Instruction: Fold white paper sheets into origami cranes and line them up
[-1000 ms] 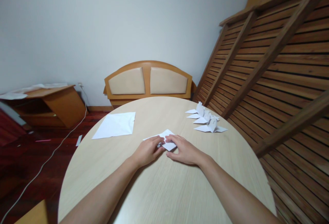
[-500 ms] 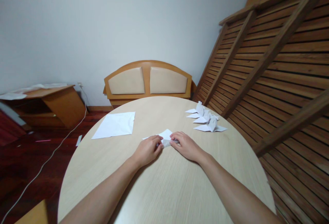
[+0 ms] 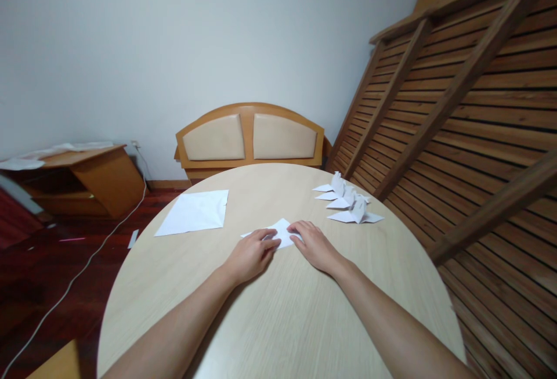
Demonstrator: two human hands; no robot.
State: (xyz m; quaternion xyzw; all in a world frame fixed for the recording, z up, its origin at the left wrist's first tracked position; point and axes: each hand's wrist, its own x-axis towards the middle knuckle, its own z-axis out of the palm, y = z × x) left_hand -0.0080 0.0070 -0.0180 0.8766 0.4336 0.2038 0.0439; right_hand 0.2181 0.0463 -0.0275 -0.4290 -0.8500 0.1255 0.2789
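A small sheet of folded white paper (image 3: 283,236) lies on the table in front of me, its upper corner pointing away. My left hand (image 3: 252,253) rests over its left side, thumb and fingers pressed to the paper. On the opposite side, my right hand (image 3: 315,245) pinches the right edge, with fingertips on top and thumb near the front edge. Parts of the paper's left and right points are hidden under the fingers. Several folded paper cranes (image 3: 355,212) stand in a row at the right, their wings spread.
The round wooden table (image 3: 278,321) fills the foreground. White paper sheets (image 3: 195,212) lie at its left. Behind it stands a padded headboard (image 3: 249,135). A slatted wooden frame (image 3: 470,106) leans on the right. A low cabinet (image 3: 100,184) and white cable (image 3: 87,263) are at left.
My left thumb has stretched out across the paper toward the right. My right thumb has shifted slightly, and the paper's middle now lies flatter. The cranes and sheets stay put.
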